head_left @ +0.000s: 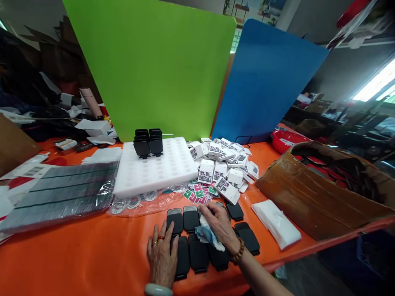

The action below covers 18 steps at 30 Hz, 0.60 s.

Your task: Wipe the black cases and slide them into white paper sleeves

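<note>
Several flat black holders [199, 253] lie in two rows on the orange tabletop. My left hand [162, 255] rests beside the leftmost ones, fingers spread, its fingertips touching the edge of a black piece. In my right hand [217, 226] is a crumpled white and blue cloth [207, 235], pressed against the holders in the middle of the rows; the fingers partly cover those pieces. Behind them stand upright black pieces [148, 142] in a white foam tray [157, 168]. To its right lies a heap of small white boxes [220, 161], with green and pink cards [199, 191] in front.
Green [160, 70] and blue [265, 82] panels stand at the back. A cardboard box [311, 197], a red basin [286, 139] and a white packet [276, 223] are on the right. Wrapped grey sheets [64, 193] lie left.
</note>
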Tool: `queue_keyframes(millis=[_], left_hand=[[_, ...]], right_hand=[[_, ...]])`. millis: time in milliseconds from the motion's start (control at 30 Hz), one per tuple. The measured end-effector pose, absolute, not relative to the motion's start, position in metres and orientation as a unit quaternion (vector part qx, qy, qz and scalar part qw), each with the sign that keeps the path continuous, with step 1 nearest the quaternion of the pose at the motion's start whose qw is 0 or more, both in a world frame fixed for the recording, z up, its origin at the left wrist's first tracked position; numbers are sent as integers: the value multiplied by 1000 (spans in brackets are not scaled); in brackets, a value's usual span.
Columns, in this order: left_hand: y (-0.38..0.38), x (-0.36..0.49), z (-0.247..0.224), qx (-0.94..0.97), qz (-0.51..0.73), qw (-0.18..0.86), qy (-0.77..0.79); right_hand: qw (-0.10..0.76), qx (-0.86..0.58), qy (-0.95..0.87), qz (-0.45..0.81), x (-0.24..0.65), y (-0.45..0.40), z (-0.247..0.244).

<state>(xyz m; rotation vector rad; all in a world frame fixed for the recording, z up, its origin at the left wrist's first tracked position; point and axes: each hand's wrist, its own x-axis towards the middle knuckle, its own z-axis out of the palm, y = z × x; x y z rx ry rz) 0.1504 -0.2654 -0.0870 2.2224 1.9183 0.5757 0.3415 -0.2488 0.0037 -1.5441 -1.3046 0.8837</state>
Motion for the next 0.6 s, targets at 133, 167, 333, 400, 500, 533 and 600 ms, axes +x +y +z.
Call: queue_keyframes(millis=[133, 167, 333, 400, 500, 533, 600], left_hand=[[-264, 151, -83, 739, 181, 89, 642], [-265, 152, -81, 736, 179, 95, 646], [-276, 158, -65, 714, 177, 151, 660], [-279, 160, -61, 704, 184, 174, 664], [-283, 161, -58, 689, 193, 181, 675], [-284, 162, -58, 686, 194, 179, 678], [-286, 163, -57, 684, 196, 173, 681]], right_hand=[[483, -633, -447, 408, 358, -269, -1], [488, -632, -432, 420, 362, -274, -1], [497, -632, -369, 467, 378, -301, -3], [483, -640, -341, 490, 382, -313, -7], [463, -638, -307, 533, 384, -333, -19], [459, -635, -298, 545, 383, -341, -23], [456, -629, -280, 564, 381, -355, -32]])
